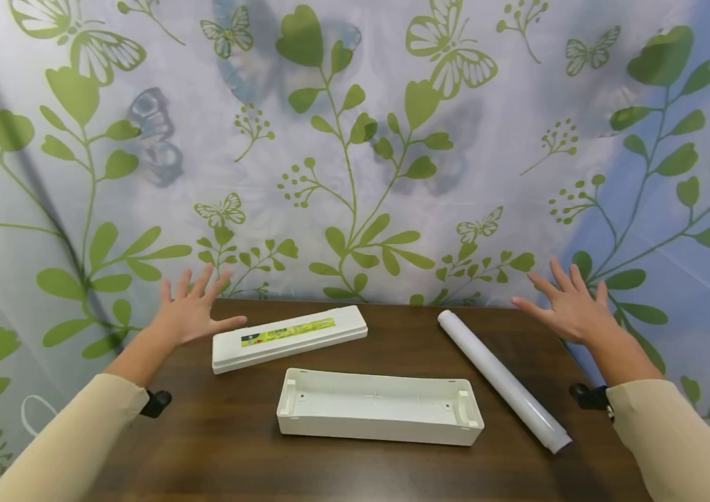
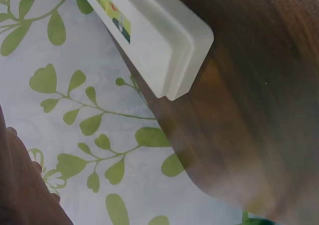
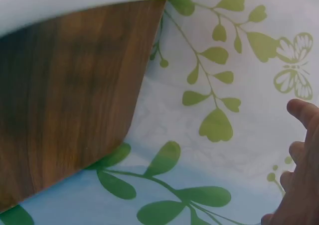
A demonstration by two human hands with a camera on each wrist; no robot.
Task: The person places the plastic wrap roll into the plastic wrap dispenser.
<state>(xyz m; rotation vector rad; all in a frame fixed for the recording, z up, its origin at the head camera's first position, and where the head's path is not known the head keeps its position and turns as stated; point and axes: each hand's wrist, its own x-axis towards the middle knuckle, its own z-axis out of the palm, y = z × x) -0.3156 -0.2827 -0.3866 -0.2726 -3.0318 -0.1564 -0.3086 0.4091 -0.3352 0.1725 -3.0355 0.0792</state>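
Observation:
My left hand (image 1: 184,310) is raised with spread fingers at the table's left side, its thumb overlapping the end of a long white lid (image 1: 292,336) in the head view. That lid carries a yellow-green label and fills the top of the left wrist view. On the right, my right hand (image 1: 571,303) is also held up, fingers spread and holding nothing. Nearest to it lies a white roll of plastic film (image 1: 502,378), slanting toward the front right. Between the hands, closer to me, a long white open box (image 1: 380,427) stands with its hollow inside facing up.
Everything lies on a dark brown wooden table (image 1: 217,439) with rounded corners. Behind it hangs a pale curtain (image 1: 380,209) printed with green leaves and butterflies. A black strap (image 1: 155,403) sits at the left wrist, another black strap (image 1: 588,396) at the right.

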